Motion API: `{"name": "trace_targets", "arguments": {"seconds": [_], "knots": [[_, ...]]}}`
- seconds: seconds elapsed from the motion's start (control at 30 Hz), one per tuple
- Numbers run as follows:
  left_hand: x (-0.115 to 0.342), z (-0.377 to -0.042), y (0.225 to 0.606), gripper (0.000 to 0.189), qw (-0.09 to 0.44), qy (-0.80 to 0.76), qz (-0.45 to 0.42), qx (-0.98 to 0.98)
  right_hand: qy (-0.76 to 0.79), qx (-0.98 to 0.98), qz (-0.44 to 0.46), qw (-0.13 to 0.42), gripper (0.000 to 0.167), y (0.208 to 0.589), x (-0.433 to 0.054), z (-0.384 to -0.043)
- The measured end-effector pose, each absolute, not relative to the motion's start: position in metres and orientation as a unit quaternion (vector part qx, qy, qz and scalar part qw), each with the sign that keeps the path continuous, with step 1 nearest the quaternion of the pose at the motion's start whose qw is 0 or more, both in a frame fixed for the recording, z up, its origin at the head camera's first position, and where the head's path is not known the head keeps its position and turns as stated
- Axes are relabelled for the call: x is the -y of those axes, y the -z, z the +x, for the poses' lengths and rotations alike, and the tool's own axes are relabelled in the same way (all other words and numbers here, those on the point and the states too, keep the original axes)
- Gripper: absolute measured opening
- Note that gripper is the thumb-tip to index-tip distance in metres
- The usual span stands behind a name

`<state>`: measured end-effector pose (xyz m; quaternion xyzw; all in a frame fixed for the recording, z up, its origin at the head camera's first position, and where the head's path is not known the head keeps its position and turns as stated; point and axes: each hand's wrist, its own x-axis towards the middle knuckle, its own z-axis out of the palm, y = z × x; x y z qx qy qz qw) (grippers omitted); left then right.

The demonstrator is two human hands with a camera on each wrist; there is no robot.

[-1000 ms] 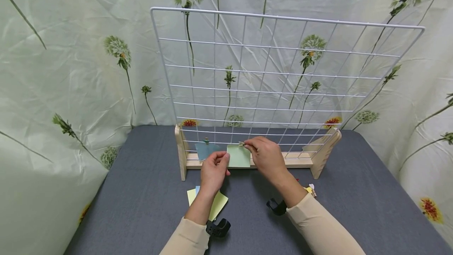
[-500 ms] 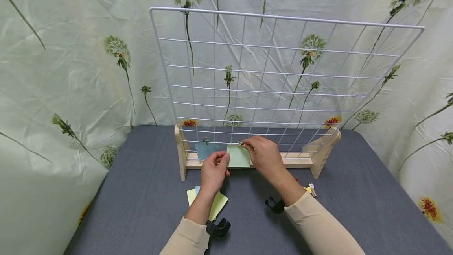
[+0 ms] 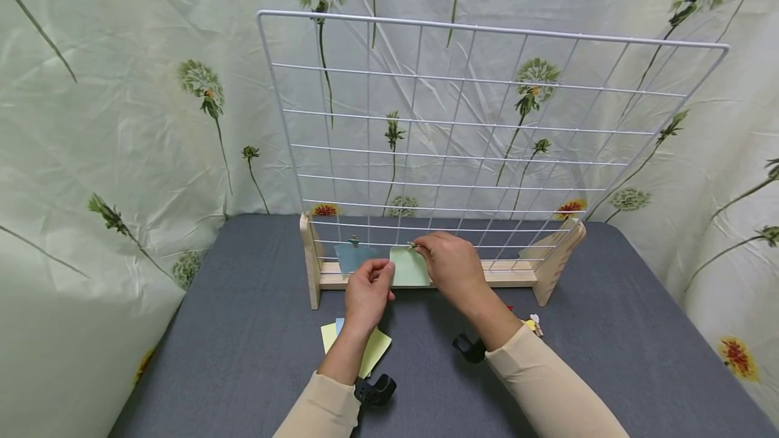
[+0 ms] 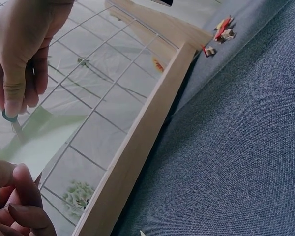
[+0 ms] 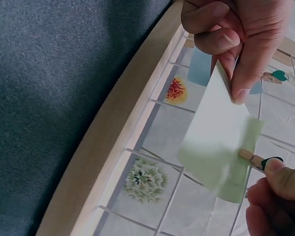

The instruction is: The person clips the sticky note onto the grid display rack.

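Observation:
A pale green paper note [image 3: 410, 267] is held against the lower wires of a white wire grid [image 3: 450, 154]. My left hand [image 3: 368, 293] pinches the note's left edge between thumb and finger. At the note's top edge my right hand [image 3: 453, 265] pinches a small wooden clothespin [image 5: 253, 159] with a dark green ornament; its tip lies on the paper in the right wrist view. Left of it, a blue note [image 3: 353, 259] hangs on the grid from another clothespin [image 3: 355, 242] with a green ornament, partly behind my left hand.
Wooden feet [image 3: 556, 265] and a wooden bar [image 3: 508, 279] support the grid on a grey cloth-covered table [image 3: 243, 357]. Loose yellow and blue notes [image 3: 376, 350] lie under my left forearm. Several decorated clothespins [image 3: 533, 325] lie beside my right forearm. A flowered curtain hangs behind.
Both hands stay nearly still on the note and clothespin. The right forearm and its dark wristband have shifted very slightly left.

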<state>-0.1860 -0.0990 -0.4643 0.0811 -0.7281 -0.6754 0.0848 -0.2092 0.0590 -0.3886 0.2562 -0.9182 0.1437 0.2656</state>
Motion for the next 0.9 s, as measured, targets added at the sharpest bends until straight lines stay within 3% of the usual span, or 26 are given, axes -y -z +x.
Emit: {"name": "trace_targets", "arguments": {"seconds": [0.6,0.9], "knots": [[0.099,-0.185,0.462,0.022,0.1,0.673,0.073,0.729,-0.072,0.938,0.245,0.236,0.008,0.374,-0.047,-0.209],[0.099,-0.184,0.463,0.022,0.097,0.679,0.069,0.724,-0.075,0.932,0.251,0.249,0.01,0.376,-0.047,-0.207]]}}
